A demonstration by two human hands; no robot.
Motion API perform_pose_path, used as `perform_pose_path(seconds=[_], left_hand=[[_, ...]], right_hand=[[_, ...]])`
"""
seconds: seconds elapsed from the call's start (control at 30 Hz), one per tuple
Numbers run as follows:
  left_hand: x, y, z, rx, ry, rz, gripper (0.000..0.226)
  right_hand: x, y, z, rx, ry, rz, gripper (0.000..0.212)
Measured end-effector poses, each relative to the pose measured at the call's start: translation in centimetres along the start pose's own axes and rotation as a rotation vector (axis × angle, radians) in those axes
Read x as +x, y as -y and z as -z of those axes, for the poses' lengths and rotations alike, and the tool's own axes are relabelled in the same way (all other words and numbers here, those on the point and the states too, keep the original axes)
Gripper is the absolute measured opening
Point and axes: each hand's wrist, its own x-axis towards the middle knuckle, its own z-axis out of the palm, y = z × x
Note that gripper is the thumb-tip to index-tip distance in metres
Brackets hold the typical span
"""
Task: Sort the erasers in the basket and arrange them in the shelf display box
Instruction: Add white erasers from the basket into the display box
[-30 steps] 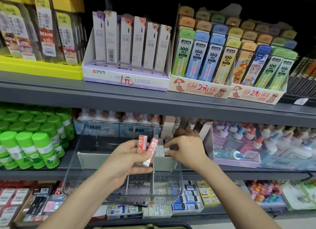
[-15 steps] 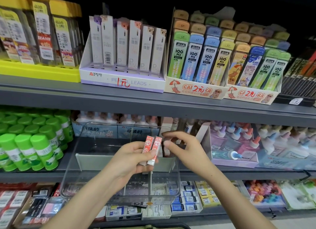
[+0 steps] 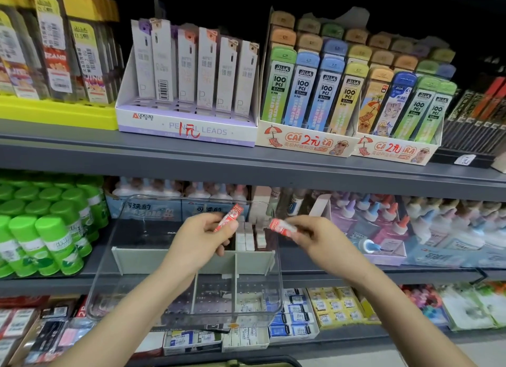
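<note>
pinched singly, one red eraser (image 3: 229, 218) in the left hand (image 3: 200, 240) and a second red eraser (image 3: 282, 227) just passed to the right hand (image 3: 320, 238), above the clear display box (image 3: 279, 279) at centre frame, likely bound beside the white erasers (image 3: 248, 236).

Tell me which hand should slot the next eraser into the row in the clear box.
Right, probably. The right hand pinches a red eraser whose free end points at the row of erasers in the display box; the left hand holds the second eraser tilted upward.
</note>
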Motion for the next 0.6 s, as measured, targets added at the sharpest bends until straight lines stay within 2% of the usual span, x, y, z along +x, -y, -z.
perform_pose_path(seconds=[0.17,0.37,0.5,0.6], left_hand=[[0.5,0.0,-0.3,-0.175,0.045,0.093,0.019],[0.5,0.7,-0.4,0.049,0.003,-0.006,0.015],[0.5,0.8,-0.4,0.050,-0.003,-0.026,0.019],[0.5,1.0,-0.5,0.033,-0.022,-0.001,0.014]], right_hand=[[0.9,0.8,0.8,-0.079,-0.045,0.030,0.023],[2.8,1.9,0.7,-0.219,0.036,0.115,0.026],[3.7,2.2,0.0,-0.229,0.088,0.114,0.025],[4.7,2.4,-0.3,-0.206,0.086,0.102,0.024]])
